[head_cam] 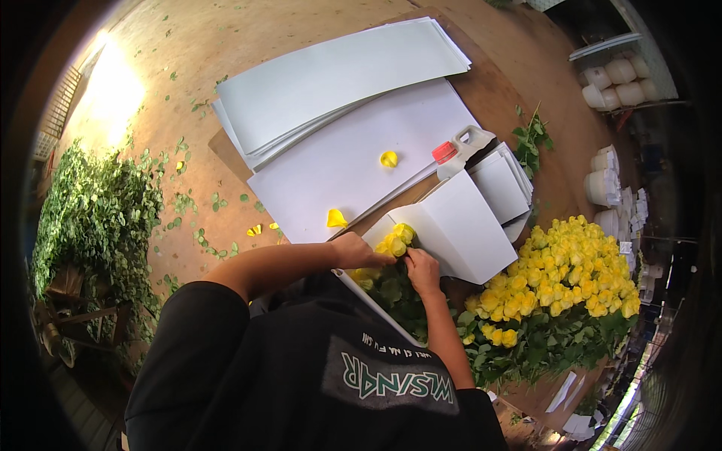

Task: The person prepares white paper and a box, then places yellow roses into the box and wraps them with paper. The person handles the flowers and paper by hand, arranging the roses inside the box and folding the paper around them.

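A small cluster of yellow roses (pixel 397 240) lies between my hands, its heads on white card and its leafy stems towards my body. My left hand (pixel 354 251) is at the left of the blooms, fingers pointing across just below them; its grip is partly hidden. Thumb and fingertips of my right hand (pixel 422 269) pinch at the base of the heads. Just beyond that hand stands a creased white cardboard sheet (pixel 459 225), bent upwards. More yellow blooms (pixel 364 276) show beneath my left wrist.
A white plastic jug (pixel 474 140) with a red cap stands beside smaller white sheets (pixel 500 183). Long white sheets (pixel 338 84) are stacked at the table's far side. Loose petals (pixel 388 159) lie around. Many yellow roses (pixel 564 270) are heaped right; cut foliage (pixel 96 208) is piled left.
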Action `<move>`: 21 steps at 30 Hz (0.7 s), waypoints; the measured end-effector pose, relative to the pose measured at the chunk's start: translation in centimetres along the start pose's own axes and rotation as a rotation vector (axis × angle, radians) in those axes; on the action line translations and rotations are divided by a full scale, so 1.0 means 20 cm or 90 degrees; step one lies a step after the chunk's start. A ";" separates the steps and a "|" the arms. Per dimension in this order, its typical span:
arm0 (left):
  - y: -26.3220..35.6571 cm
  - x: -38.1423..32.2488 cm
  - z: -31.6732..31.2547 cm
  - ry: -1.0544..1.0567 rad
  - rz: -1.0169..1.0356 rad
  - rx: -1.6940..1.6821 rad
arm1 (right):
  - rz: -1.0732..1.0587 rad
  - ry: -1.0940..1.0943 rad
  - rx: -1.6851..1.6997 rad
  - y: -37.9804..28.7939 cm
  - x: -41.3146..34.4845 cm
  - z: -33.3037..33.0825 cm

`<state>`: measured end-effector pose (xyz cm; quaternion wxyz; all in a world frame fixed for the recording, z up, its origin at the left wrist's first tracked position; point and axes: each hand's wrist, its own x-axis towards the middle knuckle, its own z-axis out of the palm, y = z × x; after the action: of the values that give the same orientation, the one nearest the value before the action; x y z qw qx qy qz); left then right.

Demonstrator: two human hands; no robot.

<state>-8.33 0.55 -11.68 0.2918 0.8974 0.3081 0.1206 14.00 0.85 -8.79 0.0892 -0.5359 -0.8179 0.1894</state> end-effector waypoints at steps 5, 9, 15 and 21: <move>0.00 0.01 -0.04 -0.029 -0.011 0.013 | 0.020 0.008 0.008 0.03 -0.02 0.03; 0.01 0.06 -0.07 0.079 0.061 0.043 | 0.075 0.004 -0.028 -0.01 -0.02 0.04; 0.06 0.11 -0.08 0.061 0.085 0.099 | 0.106 -0.002 -0.010 -0.02 -0.02 0.02; 0.10 0.11 -0.12 -0.056 0.047 0.091 | 0.154 0.052 -0.093 -0.01 0.04 0.03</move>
<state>-6.65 1.78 -8.46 0.2357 0.9310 0.2698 0.0693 13.25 1.39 -9.38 0.0594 -0.6430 -0.7546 0.1170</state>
